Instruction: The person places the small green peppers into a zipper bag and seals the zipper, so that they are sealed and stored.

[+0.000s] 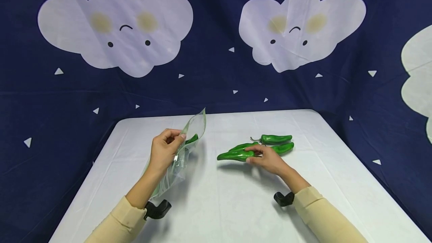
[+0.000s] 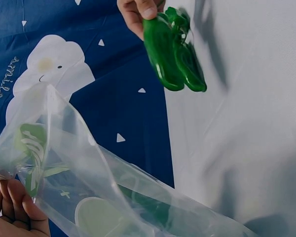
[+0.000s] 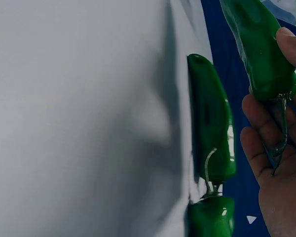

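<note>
My left hand [image 1: 163, 151] pinches the upper edge of a clear plastic bag [image 1: 177, 166], which hangs tilted with its mouth parted. Inside it a green pepper [image 1: 192, 139] shows near the top; more green is seen through the film in the left wrist view. At the right, my right hand [image 1: 268, 159] holds a long green pepper [image 1: 234, 156] by its stem end between thumb and fingers. In the right wrist view that pepper's stem [image 3: 283, 126] hangs over the palm. Behind it another pepper [image 1: 241, 146] is partly hidden.
Two more green peppers, one at the back [image 1: 276, 138] and one beside the right fingers [image 1: 283, 148], lie on the white-covered table [image 1: 219, 213]. A dark blue cloth [image 1: 216, 78] with clouds hangs behind the far edge. Black mounts [image 1: 158, 210] sit at both wrists.
</note>
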`<state>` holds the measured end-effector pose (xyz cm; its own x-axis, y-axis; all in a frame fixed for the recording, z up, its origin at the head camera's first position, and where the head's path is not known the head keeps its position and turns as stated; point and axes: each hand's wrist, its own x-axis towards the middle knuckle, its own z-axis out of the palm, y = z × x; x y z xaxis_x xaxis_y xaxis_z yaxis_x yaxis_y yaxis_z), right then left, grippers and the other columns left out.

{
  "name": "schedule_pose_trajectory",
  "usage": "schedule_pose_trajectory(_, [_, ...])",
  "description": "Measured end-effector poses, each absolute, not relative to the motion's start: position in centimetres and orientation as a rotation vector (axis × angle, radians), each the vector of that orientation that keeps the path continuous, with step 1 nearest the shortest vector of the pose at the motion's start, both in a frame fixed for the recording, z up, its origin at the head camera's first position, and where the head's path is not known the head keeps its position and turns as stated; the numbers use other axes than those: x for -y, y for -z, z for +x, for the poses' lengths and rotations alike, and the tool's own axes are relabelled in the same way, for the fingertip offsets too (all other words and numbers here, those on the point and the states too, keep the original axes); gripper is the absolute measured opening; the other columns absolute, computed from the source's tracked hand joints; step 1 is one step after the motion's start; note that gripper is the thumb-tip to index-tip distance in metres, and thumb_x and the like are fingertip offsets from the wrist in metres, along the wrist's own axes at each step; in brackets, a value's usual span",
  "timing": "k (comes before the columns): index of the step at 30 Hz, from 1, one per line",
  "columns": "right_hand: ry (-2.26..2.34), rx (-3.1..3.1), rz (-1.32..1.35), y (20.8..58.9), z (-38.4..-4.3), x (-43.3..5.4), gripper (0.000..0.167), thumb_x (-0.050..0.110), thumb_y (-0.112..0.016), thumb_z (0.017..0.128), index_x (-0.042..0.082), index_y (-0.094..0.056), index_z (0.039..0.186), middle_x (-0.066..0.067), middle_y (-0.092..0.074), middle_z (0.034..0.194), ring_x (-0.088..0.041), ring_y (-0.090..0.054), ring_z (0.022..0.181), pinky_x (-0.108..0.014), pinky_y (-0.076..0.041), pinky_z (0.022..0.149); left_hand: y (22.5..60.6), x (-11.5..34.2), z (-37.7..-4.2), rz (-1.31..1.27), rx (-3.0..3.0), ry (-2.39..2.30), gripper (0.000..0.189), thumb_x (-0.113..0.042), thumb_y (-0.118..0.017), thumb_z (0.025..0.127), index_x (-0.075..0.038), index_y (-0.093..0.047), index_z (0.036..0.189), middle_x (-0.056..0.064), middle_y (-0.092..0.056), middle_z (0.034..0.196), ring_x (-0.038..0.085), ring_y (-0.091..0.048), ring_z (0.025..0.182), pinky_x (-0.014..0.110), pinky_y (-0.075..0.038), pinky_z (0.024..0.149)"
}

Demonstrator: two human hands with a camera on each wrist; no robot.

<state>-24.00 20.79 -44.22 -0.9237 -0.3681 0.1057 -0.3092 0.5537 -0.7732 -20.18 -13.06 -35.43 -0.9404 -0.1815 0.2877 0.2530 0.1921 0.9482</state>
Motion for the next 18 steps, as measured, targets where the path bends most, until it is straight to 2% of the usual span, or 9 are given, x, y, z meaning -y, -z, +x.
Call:
schedule_pose_trajectory(6, [1.353,-2.715,-0.586,42.9,-23.9,-21.0,0.040,0.027,-0.072,0.083,0.013,-0.064,0.119,-0.010,-0.064,0.116,-0.019,-0.060,0.095,-0.026,-0.049,0.076,35.5,13.1,-20.2,-0.070,2.130,1.805,0.013,-0.007,-0.070,0.084,0.004,-0.068,0.091,-0.011,-0.057,0.069,0.005,-0.047,0.062,0.017,-0.038,0.053])
schedule_pose_trajectory(12, [1.405,-2.718,-0.558,42.0,-23.9,-20.9,0.040,0.025,-0.074,0.082,0.011,-0.064,0.118,-0.011,-0.067,0.109,-0.017,-0.060,0.089,-0.023,-0.050,0.071,35.5,13.1,-20.2,-0.070,2.132,1.807,0.013,-0.007,-0.070,0.084,0.004,-0.068,0.091,-0.011,-0.057,0.070,0.006,-0.047,0.063,0.017,-0.038,0.053])
schedule_pose_trajectory(18, [1.426,-2.726,-0.562,40.8,-24.0,-20.9,0.042,0.027,-0.075,0.080,0.011,-0.065,0.117,-0.011,-0.067,0.112,-0.013,-0.061,0.087,-0.022,-0.051,0.071,35.3,13.1,-20.2,-0.074,2.131,1.814,0.014,-0.008,-0.070,0.084,0.004,-0.068,0.091,-0.010,-0.057,0.070,0.006,-0.047,0.062,0.017,-0.038,0.053])
